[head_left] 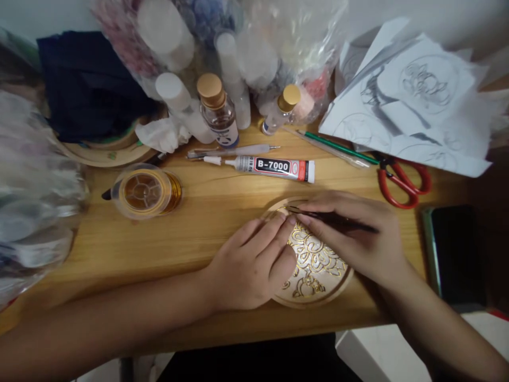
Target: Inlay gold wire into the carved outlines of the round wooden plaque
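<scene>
A round wooden disc (pixel 318 276) with a gold-wire flower pattern lies near the table's front edge. My left hand (pixel 252 265) rests on its left side, fingers together and pressed down near the upper rim. My right hand (pixel 353 236) covers the disc's upper right and pinches thin dark tweezers (pixel 334 218), whose tip points left toward my left fingertips. What the tweezers hold, if anything, is too small to see.
A B-7000 glue tube (pixel 274 166) lies behind the disc, a gold wire spool (pixel 145 192) to the left. Bottles (pixel 218 111), red scissors (pixel 401 180), drawn paper sheets (pixel 417 101), a phone (pixel 457 254) at right, and plastic bags crowd the back and left.
</scene>
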A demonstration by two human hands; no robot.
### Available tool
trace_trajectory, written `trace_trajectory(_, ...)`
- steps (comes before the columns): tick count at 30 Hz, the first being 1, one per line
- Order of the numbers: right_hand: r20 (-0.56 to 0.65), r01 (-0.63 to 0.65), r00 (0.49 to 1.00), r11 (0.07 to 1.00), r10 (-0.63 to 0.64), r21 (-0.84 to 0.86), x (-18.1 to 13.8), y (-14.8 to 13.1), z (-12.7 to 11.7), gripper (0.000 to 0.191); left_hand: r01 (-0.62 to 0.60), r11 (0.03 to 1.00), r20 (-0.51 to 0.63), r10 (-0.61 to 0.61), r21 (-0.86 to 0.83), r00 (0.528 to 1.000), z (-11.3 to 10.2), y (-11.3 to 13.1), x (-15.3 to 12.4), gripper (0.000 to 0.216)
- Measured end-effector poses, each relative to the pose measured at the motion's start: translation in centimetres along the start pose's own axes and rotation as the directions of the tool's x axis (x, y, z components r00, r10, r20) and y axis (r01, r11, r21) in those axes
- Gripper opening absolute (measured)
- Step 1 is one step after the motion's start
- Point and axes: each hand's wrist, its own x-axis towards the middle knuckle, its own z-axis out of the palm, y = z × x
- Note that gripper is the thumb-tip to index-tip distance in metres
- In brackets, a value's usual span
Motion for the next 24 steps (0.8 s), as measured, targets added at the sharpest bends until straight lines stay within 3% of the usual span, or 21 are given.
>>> trace_trajectory(24, 0.014, 0.018, 1.000, 0.999, -0.017, -0.047, -0.07, -0.12, 0.00, 0.025, 0.030, 0.999, 0.011, -0.030, 0.026, 0.999, 0.03, 0.25, 0.07, 0.017)
